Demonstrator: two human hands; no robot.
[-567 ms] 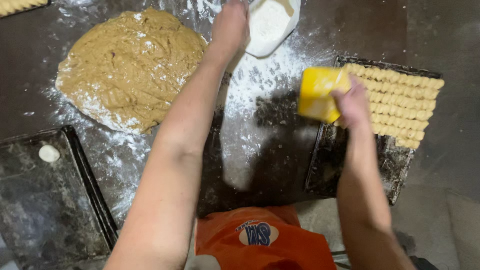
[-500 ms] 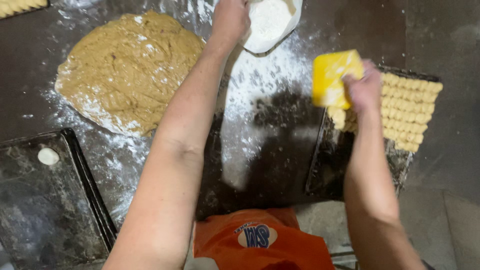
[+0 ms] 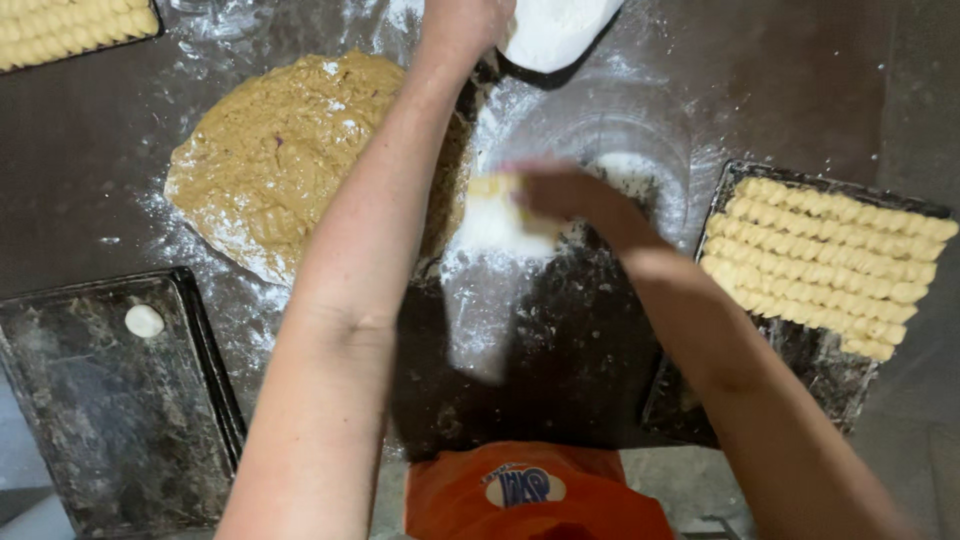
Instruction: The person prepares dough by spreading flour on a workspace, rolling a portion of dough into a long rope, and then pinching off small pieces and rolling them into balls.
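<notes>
Both my arms are bare from the elbow down — no sleeves, no gloves, no watch or rings that I can make out. My left hand (image 3: 462, 22) is partly cut off by the frame's top edge; my right hand (image 3: 566, 192) is blurred, so its fingers are hard to tell apart. Below both wrists, at my waist, I wear an orange apron (image 3: 535, 492) — it carries an oval white patch with blue lettering.
</notes>
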